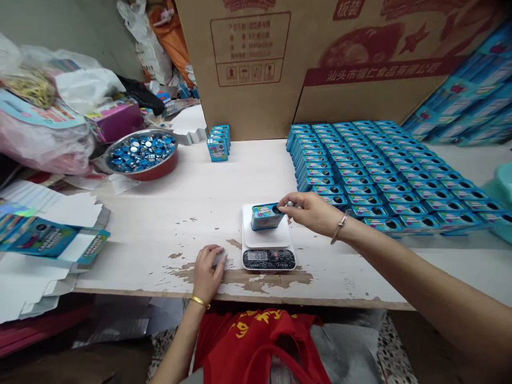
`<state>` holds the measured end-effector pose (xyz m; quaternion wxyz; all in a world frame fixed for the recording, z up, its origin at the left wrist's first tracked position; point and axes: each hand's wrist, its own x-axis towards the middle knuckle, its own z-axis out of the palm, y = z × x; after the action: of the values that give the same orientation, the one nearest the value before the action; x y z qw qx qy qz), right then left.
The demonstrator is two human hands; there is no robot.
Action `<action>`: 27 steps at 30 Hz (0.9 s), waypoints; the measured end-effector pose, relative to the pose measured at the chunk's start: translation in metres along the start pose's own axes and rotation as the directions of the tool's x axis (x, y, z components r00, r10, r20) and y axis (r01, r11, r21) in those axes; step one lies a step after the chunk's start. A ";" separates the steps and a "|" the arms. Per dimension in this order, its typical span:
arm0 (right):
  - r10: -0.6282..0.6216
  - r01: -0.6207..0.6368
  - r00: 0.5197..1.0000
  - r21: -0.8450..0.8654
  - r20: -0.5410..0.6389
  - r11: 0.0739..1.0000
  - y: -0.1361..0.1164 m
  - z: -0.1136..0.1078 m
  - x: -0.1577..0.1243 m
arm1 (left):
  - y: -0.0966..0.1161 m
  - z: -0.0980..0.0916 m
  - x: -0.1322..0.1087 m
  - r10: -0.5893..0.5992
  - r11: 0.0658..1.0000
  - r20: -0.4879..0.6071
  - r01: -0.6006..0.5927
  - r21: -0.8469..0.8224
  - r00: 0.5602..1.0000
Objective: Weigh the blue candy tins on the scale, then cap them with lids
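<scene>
A small blue candy box [265, 217] stands on the white pan of a digital kitchen scale [268, 240], whose display appears to read 153.0. An opening shows at the right end of the box's top. My right hand [310, 212] reaches in from the right, its fingertips pinched at that opening. Small shiny pieces, which look like wrapped candy [295, 205], show under its fingers. To the left of the scale, my left hand [208, 273] rests on the table, thumb and fingers bent but apart; I see nothing held there.
Rows of blue boxes [384, 176] with round openings cover the table's right side. A metal bowl [158, 172] of blue wrapped candies stands at the left, with several boxes [218, 150] nearby. Flat cartons [48, 240] lie front left. A large cardboard box [256, 106] closes off the back.
</scene>
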<state>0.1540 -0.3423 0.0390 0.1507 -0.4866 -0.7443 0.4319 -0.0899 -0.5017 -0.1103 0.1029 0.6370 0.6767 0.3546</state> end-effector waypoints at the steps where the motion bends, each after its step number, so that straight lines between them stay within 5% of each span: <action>1: -0.029 0.029 1.000 -0.100 0.001 0.995 -0.003 0.001 0.003 | 0.000 0.000 0.000 0.001 1.000 -0.001 -0.001 0.000 1.000; 7: -0.054 0.063 0.998 -0.422 0.033 0.904 -0.014 0.001 0.010 | 0.000 0.000 0.000 0.000 1.000 -0.002 0.000 -0.003 1.000; 15: -0.050 0.038 0.999 -0.421 -0.017 0.906 -0.015 0.003 0.016 | 0.000 0.000 0.001 -0.008 1.000 -0.003 0.008 -0.028 1.000; 18: -0.070 0.046 0.995 -0.300 -0.068 0.953 -0.015 0.002 0.017 | 0.000 0.001 0.001 -0.015 0.999 -0.003 0.015 -0.032 1.000; 21: 0.047 -0.044 0.997 0.051 -0.063 0.998 -0.012 -0.004 0.012 | 0.001 0.001 0.001 -0.016 0.999 -0.004 0.016 -0.033 1.000; 24: 0.171 -0.179 0.984 0.437 0.059 0.882 -0.002 -0.011 0.000 | 0.002 0.001 0.001 -0.010 0.999 -0.002 0.010 -0.038 1.000; 27: 0.214 -0.233 0.972 0.553 0.100 0.800 0.014 -0.016 -0.013 | 0.003 0.000 0.001 -0.004 0.999 -0.002 0.004 -0.039 1.000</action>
<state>0.1791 -0.3429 0.0397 0.2228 -0.4980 -0.5244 0.6537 -0.0876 -0.5006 -0.1081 0.1150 0.6330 0.6712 0.3682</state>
